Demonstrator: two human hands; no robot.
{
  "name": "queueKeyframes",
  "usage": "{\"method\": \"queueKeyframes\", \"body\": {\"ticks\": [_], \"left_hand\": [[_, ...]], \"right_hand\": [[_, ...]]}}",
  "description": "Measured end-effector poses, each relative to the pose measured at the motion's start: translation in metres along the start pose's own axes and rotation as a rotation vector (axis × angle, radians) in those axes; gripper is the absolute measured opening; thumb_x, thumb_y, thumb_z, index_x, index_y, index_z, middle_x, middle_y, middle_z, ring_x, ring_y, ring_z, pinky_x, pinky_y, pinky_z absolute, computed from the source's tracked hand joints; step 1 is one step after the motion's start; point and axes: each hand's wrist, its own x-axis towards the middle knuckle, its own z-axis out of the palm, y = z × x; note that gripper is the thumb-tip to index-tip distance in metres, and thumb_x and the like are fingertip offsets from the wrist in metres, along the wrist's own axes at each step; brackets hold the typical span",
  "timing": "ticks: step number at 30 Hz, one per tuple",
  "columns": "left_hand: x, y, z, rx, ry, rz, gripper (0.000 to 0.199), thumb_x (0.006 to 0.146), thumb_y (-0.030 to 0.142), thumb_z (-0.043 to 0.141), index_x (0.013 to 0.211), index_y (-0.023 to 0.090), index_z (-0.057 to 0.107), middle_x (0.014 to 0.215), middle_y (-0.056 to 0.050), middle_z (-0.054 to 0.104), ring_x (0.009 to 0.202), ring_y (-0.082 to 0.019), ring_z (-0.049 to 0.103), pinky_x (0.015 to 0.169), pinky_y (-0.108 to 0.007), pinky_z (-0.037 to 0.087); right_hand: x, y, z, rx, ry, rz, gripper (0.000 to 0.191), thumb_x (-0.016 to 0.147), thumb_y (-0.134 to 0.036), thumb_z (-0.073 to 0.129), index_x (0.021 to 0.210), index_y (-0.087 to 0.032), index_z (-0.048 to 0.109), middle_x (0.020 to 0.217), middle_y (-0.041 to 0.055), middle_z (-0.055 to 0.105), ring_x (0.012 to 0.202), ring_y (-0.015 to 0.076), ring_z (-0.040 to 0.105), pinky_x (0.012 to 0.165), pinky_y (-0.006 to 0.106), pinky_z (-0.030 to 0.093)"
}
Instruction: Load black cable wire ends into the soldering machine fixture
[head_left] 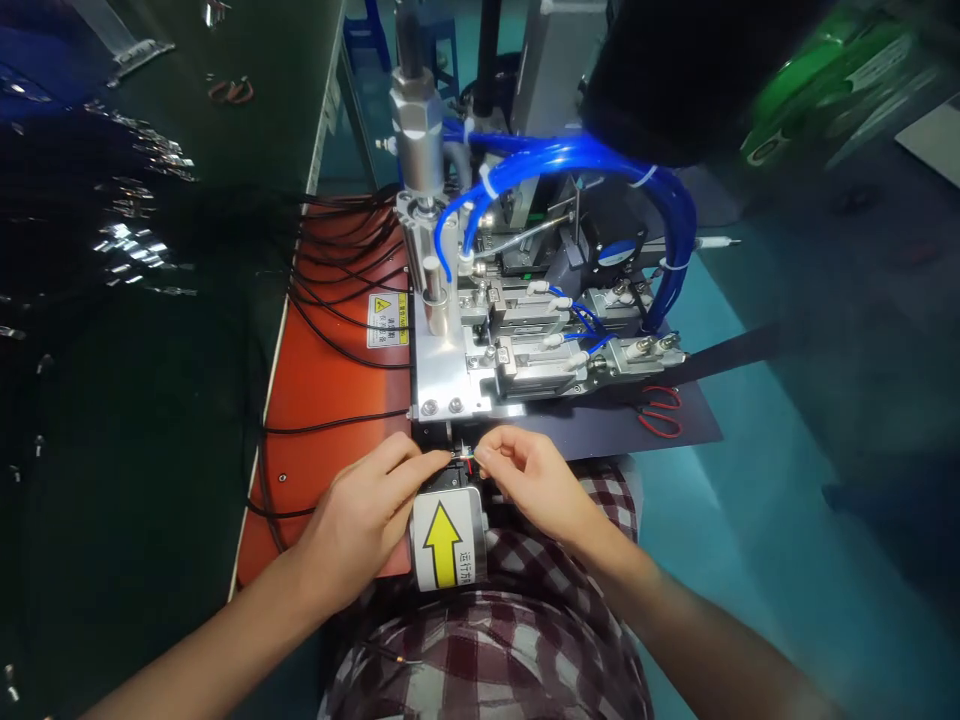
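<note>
Both hands meet at a small fixture (454, 478) at the front edge of the machine (450, 380). My left hand (371, 500) lies to its left, fingers bent and closed, with the index fingertip at a small metal part (463, 455). On the right side, my right hand (529, 475) pinches something too small to make out; a bit of red and yellow-green wire shows by its fingertips. Just below the fixture is a white label with a yellow arrow (442, 545).
Blue air tubes (570, 155) arch over the machine's cylinders. Black cables (337, 425) cross the orange surface (315, 385) on the left. Red-handled scissors (660, 412) lie on the dark plate at right. Shiny small parts (131, 245) are scattered on the dark table at far left.
</note>
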Motion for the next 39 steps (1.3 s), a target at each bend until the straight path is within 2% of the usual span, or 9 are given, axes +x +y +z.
{"method": "queueKeyframes", "body": {"ticks": [3, 7, 22, 39], "left_hand": [[-0.001, -0.0048, 0.0032, 0.09, -0.009, 0.066, 0.033, 0.091, 0.01, 0.04, 0.119, 0.014, 0.058, 0.085, -0.005, 0.052, 0.073, -0.014, 0.054, 0.062, -0.023, 0.045], [-0.0004, -0.007, 0.0051, 0.163, -0.019, 0.093, 0.035, 0.091, 0.01, 0.039, 0.121, 0.013, 0.058, 0.084, -0.006, 0.05, 0.072, -0.015, 0.052, 0.06, -0.025, 0.045], [-0.0023, -0.0089, 0.0097, 0.25, -0.021, 0.103, 0.039, 0.092, 0.01, 0.035, 0.126, 0.02, 0.052, 0.082, -0.004, 0.045, 0.071, -0.016, 0.049, 0.058, -0.026, 0.042], [-0.0002, -0.0087, 0.0088, 0.328, -0.008, 0.137, 0.037, 0.092, 0.01, 0.035, 0.123, 0.019, 0.053, 0.08, -0.003, 0.045, 0.066, -0.016, 0.049, 0.053, -0.026, 0.042]], "right_hand": [[0.0017, 0.0, 0.0002, 0.001, 0.004, 0.02, 0.02, 0.083, -0.032, 0.055, 0.07, -0.017, 0.053, 0.054, -0.0066, 0.044, 0.049, 0.0086, 0.036, 0.047, 0.023, 0.028], [0.0033, -0.0003, -0.0016, -0.038, 0.007, 0.014, 0.02, 0.083, -0.032, 0.055, 0.071, -0.016, 0.055, 0.054, -0.0058, 0.046, 0.048, 0.0088, 0.038, 0.047, 0.024, 0.029], [0.0057, 0.0048, -0.0026, -0.024, -0.009, 0.03, 0.019, 0.084, -0.032, 0.054, 0.074, -0.016, 0.055, 0.062, -0.0031, 0.052, 0.051, 0.0089, 0.043, 0.049, 0.024, 0.033], [0.0064, 0.0044, -0.0031, -0.022, -0.034, 0.046, 0.02, 0.085, -0.033, 0.053, 0.075, -0.016, 0.054, 0.062, -0.0029, 0.052, 0.05, 0.0087, 0.045, 0.048, 0.023, 0.035]]}}
